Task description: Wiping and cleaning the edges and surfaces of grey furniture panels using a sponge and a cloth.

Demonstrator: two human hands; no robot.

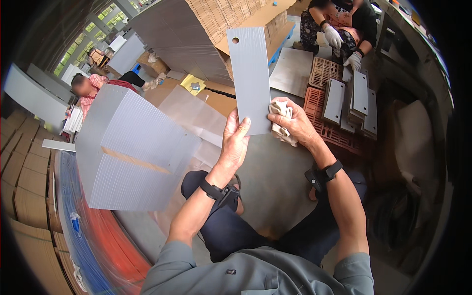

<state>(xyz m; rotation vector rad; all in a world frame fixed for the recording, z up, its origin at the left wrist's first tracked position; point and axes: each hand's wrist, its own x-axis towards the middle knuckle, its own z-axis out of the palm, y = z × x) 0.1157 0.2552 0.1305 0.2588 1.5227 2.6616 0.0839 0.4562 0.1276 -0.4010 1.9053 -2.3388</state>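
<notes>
A long grey board (250, 78) with one round hole near its far left corner stands up in front of me. Its lower left corner is gripped by my left hand (235, 135), the thumb lying across its face. My right hand (294, 123) clutches a crumpled cream cloth (281, 120) at the board's lower right edge. To the left rises a tall stack of similar grey boards (142, 152), with a brown strip across its side. Several more holed boards (361, 98) lie on the right.
An orange plastic crate (314, 105) sits under the right-hand boards. Beyond it, a co-worker's gloved hands (334, 37) are near those boards. Stacked brown cardboard (221, 14) stands ahead. Blue and red wrapped material (118, 241) lies at the lower left, and another person (93, 88) is farther left.
</notes>
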